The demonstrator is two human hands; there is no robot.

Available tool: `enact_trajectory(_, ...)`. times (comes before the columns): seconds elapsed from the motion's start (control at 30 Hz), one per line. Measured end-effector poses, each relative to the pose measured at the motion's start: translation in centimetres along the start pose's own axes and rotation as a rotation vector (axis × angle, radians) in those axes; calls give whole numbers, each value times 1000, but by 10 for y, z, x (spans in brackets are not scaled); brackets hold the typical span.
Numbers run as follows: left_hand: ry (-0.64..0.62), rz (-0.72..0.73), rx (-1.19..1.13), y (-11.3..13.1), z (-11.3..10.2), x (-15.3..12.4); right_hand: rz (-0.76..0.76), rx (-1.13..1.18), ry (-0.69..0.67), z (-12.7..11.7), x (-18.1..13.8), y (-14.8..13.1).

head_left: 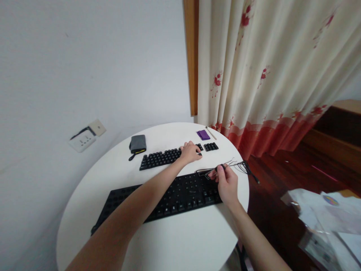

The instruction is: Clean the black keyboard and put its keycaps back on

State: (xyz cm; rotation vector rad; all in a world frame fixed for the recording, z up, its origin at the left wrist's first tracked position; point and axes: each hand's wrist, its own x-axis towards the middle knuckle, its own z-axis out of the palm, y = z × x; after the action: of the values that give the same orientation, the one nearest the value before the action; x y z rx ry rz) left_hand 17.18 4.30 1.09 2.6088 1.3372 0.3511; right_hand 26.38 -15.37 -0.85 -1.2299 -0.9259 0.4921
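My left hand (190,152) rests with curled fingers on the right end of a row of loose black keycaps (161,158) laid out on the round white table (180,241). My right hand (227,182) pinches a thin wire keycap puller (221,168) above the right end of a black keyboard base (169,197) with its keys removed. The keyboard's black cable (248,169) trails off the table's right edge.
A small block of black keycaps (211,146) lies right of the row. Behind it are a purple cloth (203,134) and a thin stick (211,133). A grey pouch (137,143) sits at the back left. A wall socket (82,140), a floral curtain (267,75) and papers (327,218) surround the table.
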Motion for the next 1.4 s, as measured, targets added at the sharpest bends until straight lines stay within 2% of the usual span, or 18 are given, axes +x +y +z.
enact_trajectory(0.1, 35, -15, -32, 0, -10, -4, -1, 8, 9, 0, 0, 0)
enact_trajectory(0.3, 255, -73, -81, -7, -46, -27, -15, 99, 129, -5, 2, -3)
enact_trajectory(0.37, 270, -39, -99, -7, -53, -43, -26, 103, 159, -9, 4, -2)
enact_trajectory(0.43, 215, 75, -160, -4, -54, -64, -41, 68, 146, -15, 5, 2)
enact_trajectory(0.53, 29, 267, -307, 6, -47, -98, -42, -17, 39, -24, 5, 10)
enact_trajectory(0.6, -67, 292, -368, 13, -41, -117, -29, -57, -67, -28, 2, 16)
enact_trajectory(0.67, -101, 309, -394, 20, -34, -130, -29, -89, -178, -30, -1, 19)
enact_trajectory(0.77, -96, 314, -425, 23, -26, -140, -60, -155, -335, -30, -8, 19)
enact_trajectory(0.97, -36, 278, -474, 17, -10, -141, -226, -363, -528, -27, -7, 1)
enact_trajectory(1.07, -47, 275, -479, 16, -7, -141, -293, -457, -679, -24, 0, -12)
enact_trajectory(1.2, -36, 308, -473, 15, -6, -143, -332, -489, -809, -18, 5, -24)
enact_trajectory(1.3, -25, 367, -429, 15, -7, -145, -312, -450, -847, -18, 3, -20)
enact_trajectory(1.4, -12, 460, -324, 14, -8, -148, -225, -439, -735, -20, 1, -5)
